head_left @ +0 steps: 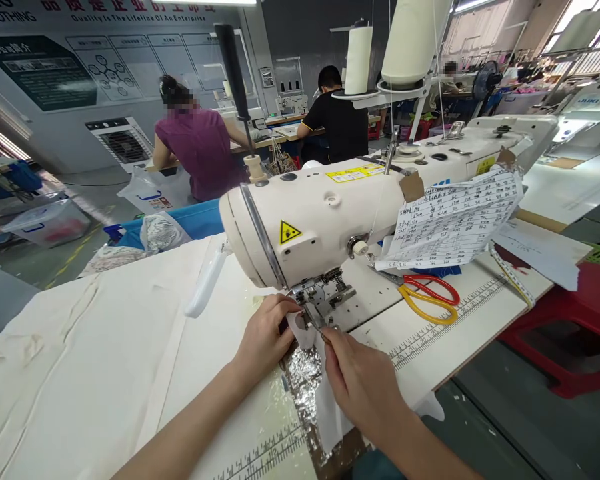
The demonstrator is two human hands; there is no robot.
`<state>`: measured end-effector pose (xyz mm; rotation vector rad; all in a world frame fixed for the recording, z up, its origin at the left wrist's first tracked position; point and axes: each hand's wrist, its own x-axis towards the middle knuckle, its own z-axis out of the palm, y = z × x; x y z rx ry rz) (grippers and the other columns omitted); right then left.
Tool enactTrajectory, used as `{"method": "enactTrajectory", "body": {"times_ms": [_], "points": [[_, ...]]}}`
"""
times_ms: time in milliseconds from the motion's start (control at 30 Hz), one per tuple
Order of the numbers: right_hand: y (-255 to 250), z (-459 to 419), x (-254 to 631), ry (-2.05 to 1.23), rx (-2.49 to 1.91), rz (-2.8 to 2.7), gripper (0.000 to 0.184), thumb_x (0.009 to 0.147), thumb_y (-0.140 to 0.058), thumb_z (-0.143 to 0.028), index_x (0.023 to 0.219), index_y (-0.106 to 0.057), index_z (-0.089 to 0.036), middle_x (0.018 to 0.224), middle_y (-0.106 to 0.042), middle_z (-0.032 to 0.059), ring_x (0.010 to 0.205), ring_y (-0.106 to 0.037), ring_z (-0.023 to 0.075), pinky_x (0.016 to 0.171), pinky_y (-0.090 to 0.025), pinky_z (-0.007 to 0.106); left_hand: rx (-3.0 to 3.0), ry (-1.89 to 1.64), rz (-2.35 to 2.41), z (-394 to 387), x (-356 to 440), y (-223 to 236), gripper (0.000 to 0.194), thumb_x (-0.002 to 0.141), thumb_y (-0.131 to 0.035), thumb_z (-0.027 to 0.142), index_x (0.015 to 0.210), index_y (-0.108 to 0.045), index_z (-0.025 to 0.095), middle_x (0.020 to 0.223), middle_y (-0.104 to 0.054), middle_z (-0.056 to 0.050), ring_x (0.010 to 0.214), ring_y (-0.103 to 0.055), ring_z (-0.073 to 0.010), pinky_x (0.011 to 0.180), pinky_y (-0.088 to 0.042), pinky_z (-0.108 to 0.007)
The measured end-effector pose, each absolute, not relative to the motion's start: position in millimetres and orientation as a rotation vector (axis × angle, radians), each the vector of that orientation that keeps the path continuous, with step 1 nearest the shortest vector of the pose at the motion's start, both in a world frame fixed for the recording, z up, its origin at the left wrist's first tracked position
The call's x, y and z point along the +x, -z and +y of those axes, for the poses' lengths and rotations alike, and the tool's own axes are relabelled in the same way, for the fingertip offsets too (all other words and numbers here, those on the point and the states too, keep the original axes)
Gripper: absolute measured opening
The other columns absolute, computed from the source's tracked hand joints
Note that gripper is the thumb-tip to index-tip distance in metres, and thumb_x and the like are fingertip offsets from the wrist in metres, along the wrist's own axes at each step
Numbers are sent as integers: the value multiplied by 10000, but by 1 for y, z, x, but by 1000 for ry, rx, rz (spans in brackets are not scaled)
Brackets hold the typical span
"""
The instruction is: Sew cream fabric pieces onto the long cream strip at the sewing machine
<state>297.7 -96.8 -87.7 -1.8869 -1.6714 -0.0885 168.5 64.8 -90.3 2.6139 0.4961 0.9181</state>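
Note:
A white industrial sewing machine (pixel 325 220) stands in front of me, its presser foot and needle area (pixel 325 297) just beyond my fingers. My left hand (pixel 266 335) is closed beside the presser foot, pinching the end of a white fabric strip (pixel 329 417). From the right, my right hand (pixel 363 373) pinches near the same strip, close to a metal part at the foot. The strip hangs down between both hands over a patch of silver foil (pixel 304 380). Its upper end is partly hidden by my fingers.
Scissors (pixel 430 297) with red and yellow handles lie right of the machine. A handwritten sheet (pixel 450 223) is fixed to its front. White fabric (pixel 105 340) spreads across the left. Thread cones (pixel 359 60) stand above; two people (pixel 200 147) sit working ahead. A red stool (pixel 570 320) is at right.

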Motion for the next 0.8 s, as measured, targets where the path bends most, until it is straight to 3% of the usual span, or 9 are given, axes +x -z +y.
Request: {"method": "enactTrajectory", "body": {"times_ms": [300,567,800], "points": [[87,-96,298,105,-1879,-1657,324,986,-357,-130,1168,-624,-106,893,-759,84,616,-688,189,488,-424,281,2530,-906,527,69,168,88,109,965,-497,219,911,-591,206,934,-668,-47,882,-640,-185,753,-537,-316],[89,-95,297,117,-1941,-1671,265,948,-478,-107,1169,-623,-117,872,-756,60,594,-694,182,450,-428,274,2694,-1026,386,69,169,89,107,951,-496,119,930,-577,186,930,-654,-52,861,-621,-174,721,-530,-292],[90,-95,293,156,-2004,-1686,284,921,-523,-71,1185,-624,-95,890,-761,101,659,-727,226,486,-469,280,2819,-957,193,69,169,83,137,956,-471,71,946,-580,153,950,-636,-77,857,-581,-180,724,-527,-302]]}}
